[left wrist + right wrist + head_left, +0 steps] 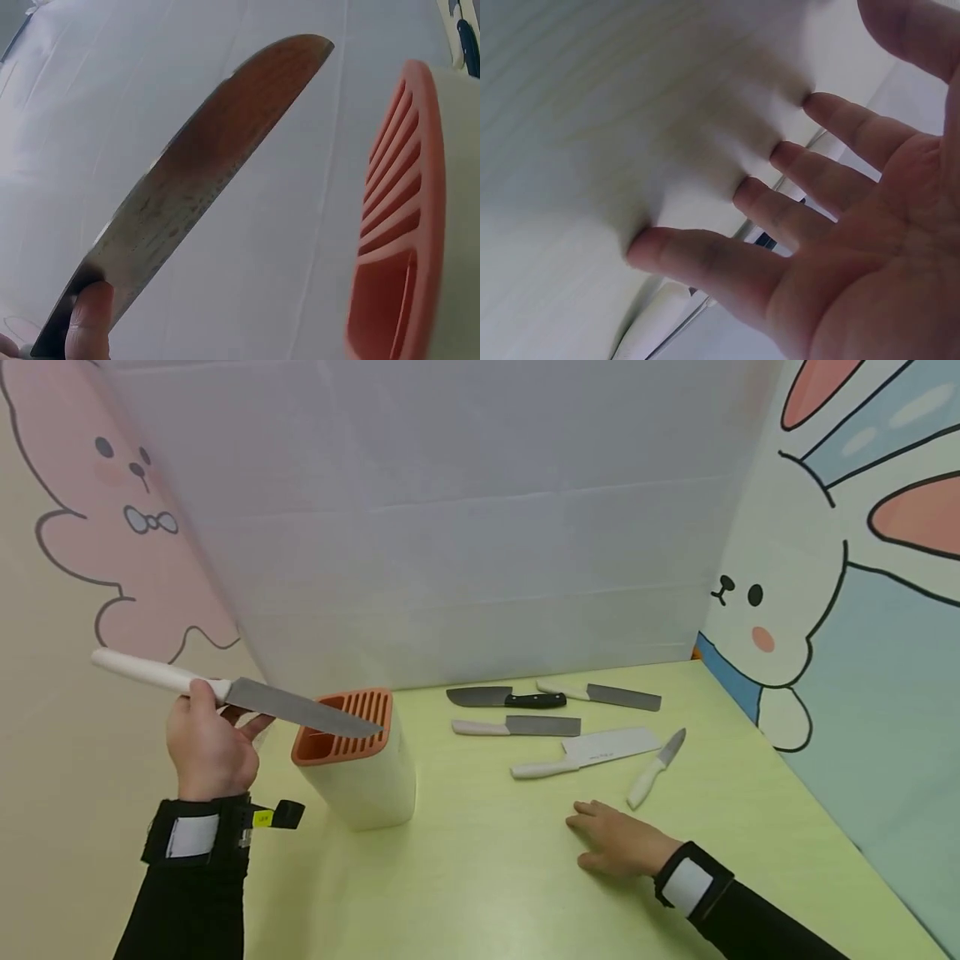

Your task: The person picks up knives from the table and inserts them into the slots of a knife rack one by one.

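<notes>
My left hand (213, 745) grips a long knife (300, 708) near where its white handle meets the blade. The blade points right, its tip over the slotted orange top of a knife block (352, 793) in the head view. In the left wrist view the blade (180, 187) hangs beside the orange slots (394, 176), apart from them. My right hand (626, 842) rests on the table with fingers spread, holding nothing; its fingertips touch the surface in the right wrist view. Just beyond it lie a small white-handled knife (656, 769) and a white cleaver (609, 746).
Farther back on the green table (465, 877) lie a black-handled knife (480, 697), a white-handled knife (622, 697) and another square-bladed knife (543, 726). A pale sheet (480, 527) stands behind the table, with cartoon-printed walls at both sides.
</notes>
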`<state>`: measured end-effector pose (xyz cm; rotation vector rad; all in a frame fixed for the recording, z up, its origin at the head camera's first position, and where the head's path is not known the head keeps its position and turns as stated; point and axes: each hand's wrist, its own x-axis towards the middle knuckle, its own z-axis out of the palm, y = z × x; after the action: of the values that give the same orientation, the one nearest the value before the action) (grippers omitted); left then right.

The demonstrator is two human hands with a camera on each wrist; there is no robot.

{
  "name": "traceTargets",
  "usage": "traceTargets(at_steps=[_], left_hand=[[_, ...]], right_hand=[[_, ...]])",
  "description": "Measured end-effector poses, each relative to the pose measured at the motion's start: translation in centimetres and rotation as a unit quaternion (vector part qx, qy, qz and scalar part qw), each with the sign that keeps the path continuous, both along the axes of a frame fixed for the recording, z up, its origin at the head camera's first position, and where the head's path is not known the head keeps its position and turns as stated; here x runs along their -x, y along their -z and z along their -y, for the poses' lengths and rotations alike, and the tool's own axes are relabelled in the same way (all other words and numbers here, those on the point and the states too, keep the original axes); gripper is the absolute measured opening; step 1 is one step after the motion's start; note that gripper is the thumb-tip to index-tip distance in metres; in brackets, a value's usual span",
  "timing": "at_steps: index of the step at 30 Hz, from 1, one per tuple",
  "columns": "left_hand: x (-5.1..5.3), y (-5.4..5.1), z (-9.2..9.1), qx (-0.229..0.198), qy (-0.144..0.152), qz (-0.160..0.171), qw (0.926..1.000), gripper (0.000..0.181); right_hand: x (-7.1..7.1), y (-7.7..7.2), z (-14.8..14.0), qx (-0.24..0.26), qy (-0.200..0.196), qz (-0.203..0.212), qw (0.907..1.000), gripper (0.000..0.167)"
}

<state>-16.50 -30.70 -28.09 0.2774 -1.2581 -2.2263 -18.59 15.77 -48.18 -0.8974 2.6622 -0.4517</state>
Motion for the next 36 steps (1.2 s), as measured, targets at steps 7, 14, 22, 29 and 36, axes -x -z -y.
traceTargets(at_steps=[7,14,22,29,36], left_hand=[[0.6,-1.4,0.3,0.050,-0.066,-0.033,0.9960,0.029],[1.0,-1.9,-0.2,0.129,-0.112,-0.044,0.9843,0.031],[1.6,-1.9,-1.1,0.243,-0.123,-0.027,0.9619,0.031],[2.0,-1.3,-1.3,0.328,-0.142,-0.006,0.9341,0.029],[2.5,-0.7,-1.9,0.413,-0.138,0.017,0.9002,0.033]], right_hand=[[0.0,-0.2,-0.1,0.011,0.010,0.018,0.9997,0.055],[-0.3,0.0,0.0,0.021,0.020,0.006,0.9996,0.056],[-0.5,0.2,0.1,0.022,0.022,-0.006,0.9995,0.057],[-0.6,0.2,0.1,0.024,0.016,-0.007,0.9996,0.057],[-0.6,0.4,0.1,0.016,0.019,-0.021,0.9995,0.057]])
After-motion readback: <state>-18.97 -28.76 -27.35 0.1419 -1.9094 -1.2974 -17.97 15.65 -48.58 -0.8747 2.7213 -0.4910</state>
